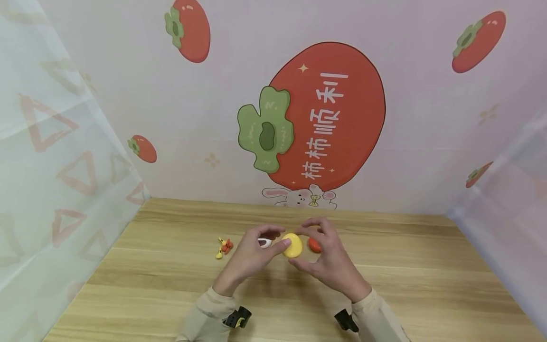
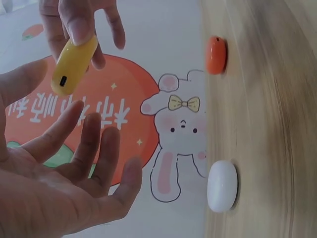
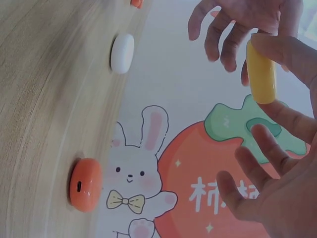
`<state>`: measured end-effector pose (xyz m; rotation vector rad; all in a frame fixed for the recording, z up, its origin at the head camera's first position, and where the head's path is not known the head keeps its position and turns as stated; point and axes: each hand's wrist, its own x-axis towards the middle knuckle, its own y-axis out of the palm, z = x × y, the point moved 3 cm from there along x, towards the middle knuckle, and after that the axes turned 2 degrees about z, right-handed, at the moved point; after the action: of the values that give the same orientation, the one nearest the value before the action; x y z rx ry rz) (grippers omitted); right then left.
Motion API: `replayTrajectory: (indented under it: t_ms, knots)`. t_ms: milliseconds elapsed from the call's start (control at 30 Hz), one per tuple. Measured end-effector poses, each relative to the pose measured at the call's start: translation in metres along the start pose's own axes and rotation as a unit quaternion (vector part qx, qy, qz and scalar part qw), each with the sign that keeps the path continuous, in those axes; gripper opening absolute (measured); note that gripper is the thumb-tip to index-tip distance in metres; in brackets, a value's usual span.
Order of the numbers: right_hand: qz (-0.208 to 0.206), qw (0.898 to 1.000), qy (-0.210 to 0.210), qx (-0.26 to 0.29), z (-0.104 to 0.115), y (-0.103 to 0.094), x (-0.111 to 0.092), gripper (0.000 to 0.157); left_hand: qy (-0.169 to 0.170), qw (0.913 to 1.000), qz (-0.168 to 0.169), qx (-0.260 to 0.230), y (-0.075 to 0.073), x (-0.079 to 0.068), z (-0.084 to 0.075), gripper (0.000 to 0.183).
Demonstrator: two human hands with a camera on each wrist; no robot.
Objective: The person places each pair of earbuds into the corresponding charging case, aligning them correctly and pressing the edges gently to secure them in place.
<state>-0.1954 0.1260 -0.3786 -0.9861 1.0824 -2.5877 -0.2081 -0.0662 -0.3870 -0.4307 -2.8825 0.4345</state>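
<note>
We list: one yellow case (image 1: pixel 294 249), raised above the wooden table (image 1: pixel 406 289), pinched by the right hand (image 1: pixel 331 259) between thumb and finger; left hand (image 1: pixel 253 252) loosely spread, thumb at the case; printed persimmon (image 1: pixel 361 104), lettered 柿柿顺利.

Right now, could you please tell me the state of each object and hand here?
Yellow rounded glossy case: held above the wooden table, looks closed.
White oval glossy case: on the table, looks closed.
Orange rounded glossy case: on the table, looks closed.
Small yellow and orange pieces: loose, in a cluster.
Right hand: pinching the yellow case.
Left hand: fingers parted beside the case.
</note>
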Motion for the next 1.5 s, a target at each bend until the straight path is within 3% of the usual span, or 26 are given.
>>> replayTrajectory:
  t_ms: [233,467,700,1000,1500]
  knots:
    - [0.017,1.000,-0.002,-0.001,-0.001,0.000,0.000,0.053,0.015,0.9993,0.020,0.027,-0.001,0.000,-0.002,0.029]
    - [0.027,1.000,-0.003,0.000,-0.001,-0.001,-0.001,0.055,0.009,0.9991,0.028,0.032,0.000,0.001,0.001,0.021]
    - [0.020,1.000,0.000,-0.007,-0.002,-0.001,-0.001,0.058,-0.001,0.9999,0.002,0.014,0.004,0.001,0.002,0.021]
    - [-0.016,0.999,0.024,-0.018,-0.003,0.000,-0.001,0.065,-0.007,0.9987,-0.044,0.026,0.008,0.000,-0.001,0.028]
    - [-0.048,0.998,0.028,-0.041,-0.004,-0.001,-0.001,0.066,0.000,0.9973,-0.074,0.004,0.011,-0.002,-0.003,0.028]
